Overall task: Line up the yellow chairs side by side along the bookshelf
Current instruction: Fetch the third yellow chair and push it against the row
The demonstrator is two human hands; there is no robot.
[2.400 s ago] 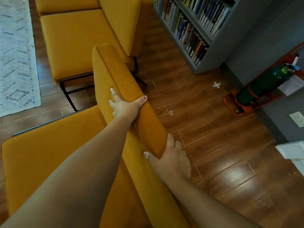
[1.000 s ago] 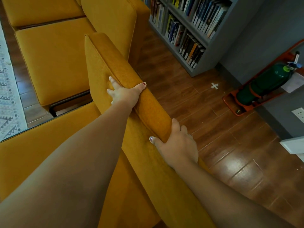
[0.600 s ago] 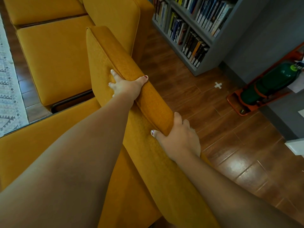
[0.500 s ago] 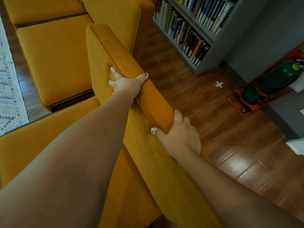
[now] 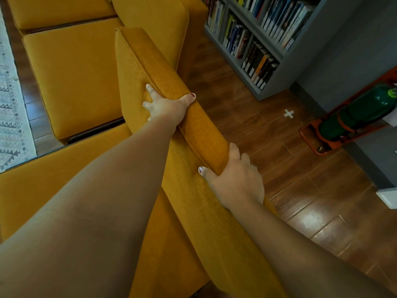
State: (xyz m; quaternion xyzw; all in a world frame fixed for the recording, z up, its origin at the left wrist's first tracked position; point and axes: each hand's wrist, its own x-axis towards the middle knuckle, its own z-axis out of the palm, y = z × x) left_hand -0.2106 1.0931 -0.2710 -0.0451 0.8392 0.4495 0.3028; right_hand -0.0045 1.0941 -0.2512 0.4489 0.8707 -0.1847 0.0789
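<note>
A yellow upholstered chair (image 5: 137, 61) fills the lower left, its padded backrest running diagonally up the middle. My left hand (image 5: 167, 106) grips the top of that backrest, thumb over the far side. My right hand (image 5: 236, 179) grips the same backrest lower down, fingers curled over its rear edge. A second yellow chair (image 5: 71, 67) stands just beyond, its seat nearly touching the near chair, its backrest towards the grey bookshelf (image 5: 253, 37) at the upper right. A third yellow seat (image 5: 55, 9) shows at the top left.
Brown wood floor (image 5: 268, 134) lies between the chairs and the bookshelf, with a white cross mark (image 5: 288, 114). A green cylinder in an orange stand (image 5: 352, 117) leans at the right wall. A patterned pale rug (image 5: 10, 104) covers the far left.
The near chair has closed in on the second chair; the gap between their seats has shrunk to a narrow slit. Both hands keep the same hold on the backrest.
</note>
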